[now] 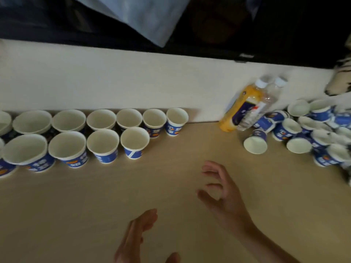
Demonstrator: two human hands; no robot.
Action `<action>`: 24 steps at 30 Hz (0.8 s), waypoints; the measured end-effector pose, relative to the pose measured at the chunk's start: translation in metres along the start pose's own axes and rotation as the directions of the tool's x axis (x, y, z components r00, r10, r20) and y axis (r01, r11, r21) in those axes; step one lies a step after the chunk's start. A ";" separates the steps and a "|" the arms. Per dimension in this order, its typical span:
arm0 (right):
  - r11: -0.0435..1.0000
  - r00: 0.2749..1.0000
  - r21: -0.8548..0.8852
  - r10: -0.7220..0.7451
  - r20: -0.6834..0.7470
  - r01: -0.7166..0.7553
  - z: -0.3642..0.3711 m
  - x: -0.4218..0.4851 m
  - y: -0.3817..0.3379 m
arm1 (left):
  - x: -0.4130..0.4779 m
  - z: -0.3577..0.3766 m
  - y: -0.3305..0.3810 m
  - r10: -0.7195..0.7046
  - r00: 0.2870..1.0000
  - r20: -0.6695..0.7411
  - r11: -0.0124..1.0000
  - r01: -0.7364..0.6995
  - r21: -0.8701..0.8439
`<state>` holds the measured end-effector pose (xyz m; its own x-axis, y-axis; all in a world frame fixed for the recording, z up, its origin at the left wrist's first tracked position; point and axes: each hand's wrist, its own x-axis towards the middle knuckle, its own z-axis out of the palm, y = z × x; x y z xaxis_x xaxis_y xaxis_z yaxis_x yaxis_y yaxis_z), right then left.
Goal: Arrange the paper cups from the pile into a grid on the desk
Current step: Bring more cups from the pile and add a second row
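Though beside cup pile (303, 130), 2 btls (245, 105).

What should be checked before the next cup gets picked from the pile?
1. The right hand is free: ok, open, empty.
2. The left hand is free: ok, open, empty.
3. Spot right of the front row's last cup is bare desk: ok.
4. The pile has cups left: ok, many.
5. The nearest cup is reachable: ok, on its side at the pile's edge.
6. The bottles stand clear of the pile: not ok, right beside it.
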<state>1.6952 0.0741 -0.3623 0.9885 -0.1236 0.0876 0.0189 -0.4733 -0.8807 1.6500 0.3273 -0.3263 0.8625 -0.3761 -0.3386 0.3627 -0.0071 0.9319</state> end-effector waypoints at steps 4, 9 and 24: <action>0.992 0.998 -0.123 -0.022 -0.062 0.015 -0.075 0.004 0.013 | 0.027 0.045 -0.004 0.027 1.000 0.016 0.997 -0.029 0.076; 0.956 0.994 -0.284 -0.091 -0.058 0.071 -0.154 0.039 0.046 | 0.058 0.118 -0.008 0.343 0.920 -0.187 0.867 -0.233 0.441; 0.378 0.836 -0.747 -0.191 0.515 0.547 -0.237 0.182 0.131 | 0.125 0.224 0.007 0.344 0.919 -0.194 0.863 -0.228 0.451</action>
<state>1.8415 -0.2172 -0.3508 0.8999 0.4360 0.0017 0.4351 -0.8982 0.0624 1.6814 0.0731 -0.3330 0.9856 -0.1682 -0.0158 -0.0427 -0.3383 0.9401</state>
